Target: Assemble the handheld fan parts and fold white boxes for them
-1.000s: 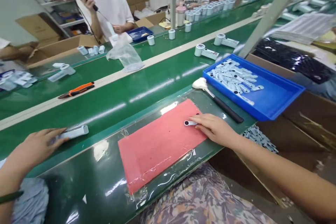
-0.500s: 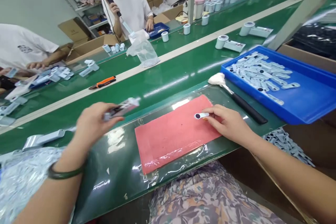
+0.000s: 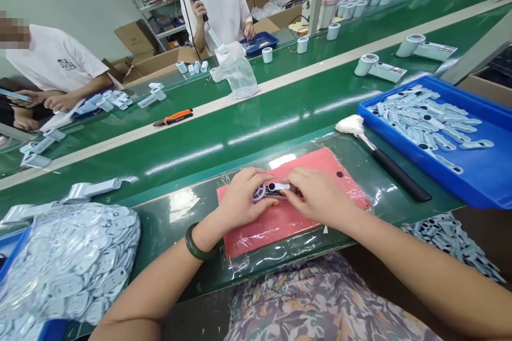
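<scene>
Over the red mat (image 3: 252, 234) both my hands come together. My left hand (image 3: 242, 197) grips a pale plastic housing (image 3: 259, 193) with a round end, its thumb and fingers on either side. Between finger and thumb, my right hand (image 3: 320, 197) pinches a small light-blue plastic strip (image 3: 282, 187) with a black dot at one end. The strip lies over the housing; whether it is seated there I cannot tell. My fingers hide part of both pieces. A small black disc (image 3: 340, 174) lies on the mat right of my hands.
A mallet (image 3: 394, 170) with a white-wrapped head lies to the right, beside a blue tray (image 3: 492, 170) of similar strips. At left sits a clear bag (image 3: 96, 261) of light-blue parts. Orange-handled pliers (image 3: 178, 116) lie across the belt. Several people work along the far side.
My left hand has brought the housing rightward onto the mat. My right hand has moved left with the strip, bringing it to the housing. The view has shifted left.
</scene>
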`<state>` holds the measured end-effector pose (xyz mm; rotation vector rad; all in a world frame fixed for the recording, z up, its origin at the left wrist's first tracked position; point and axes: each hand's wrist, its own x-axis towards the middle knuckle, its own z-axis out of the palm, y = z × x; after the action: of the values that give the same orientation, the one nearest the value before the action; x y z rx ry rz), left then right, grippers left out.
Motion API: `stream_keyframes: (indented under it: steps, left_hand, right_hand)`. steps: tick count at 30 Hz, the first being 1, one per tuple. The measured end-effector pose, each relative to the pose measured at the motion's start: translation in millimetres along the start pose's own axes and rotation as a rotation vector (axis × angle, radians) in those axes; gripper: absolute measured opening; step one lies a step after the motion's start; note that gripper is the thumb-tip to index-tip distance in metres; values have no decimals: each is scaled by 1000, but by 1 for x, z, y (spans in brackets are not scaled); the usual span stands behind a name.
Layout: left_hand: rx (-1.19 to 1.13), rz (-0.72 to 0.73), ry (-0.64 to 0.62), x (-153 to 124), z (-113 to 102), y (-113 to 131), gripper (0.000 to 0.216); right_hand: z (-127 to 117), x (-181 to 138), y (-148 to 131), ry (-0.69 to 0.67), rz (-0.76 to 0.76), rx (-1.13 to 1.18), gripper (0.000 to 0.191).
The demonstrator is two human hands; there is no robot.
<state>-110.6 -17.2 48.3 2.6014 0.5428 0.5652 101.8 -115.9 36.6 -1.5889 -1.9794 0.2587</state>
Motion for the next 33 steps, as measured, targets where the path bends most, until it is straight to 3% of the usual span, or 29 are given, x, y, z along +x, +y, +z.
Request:
stream_keyframes:
  steps: [4,10,13,15,17,23,27,33]
  left_hand:
    - [8,-28,-29,4,4,2,18]
    - [24,-17,-24,5,9,4,14]
    - [55,43,-19,-4,6,12,18]
    - [113,54,-38,-13,5,21,18]
    - [192,21,-65,-23,6,29,18]
    - [317,-60,-82,-34,21,41,26]
    - [310,-77,-101,-28,22,39,25]
    - [387,-47,-112,-27,20,40,25]
  right_hand:
    - [4,3,-4,-59,-11,-21,11]
    - [12,-2,12,-56,171,360,15]
    - [16,-6,18,-173,207,465,42]
    - [15,-11,16,-259,144,394,53]
    - [14,-18,9,-281,63,293,48]
    - [26,-32,-6,-150,-23,99,41]
    - [30,-28,-5,-155,0,74,36]
    - [27,-25,3,-168,-124,86,41]
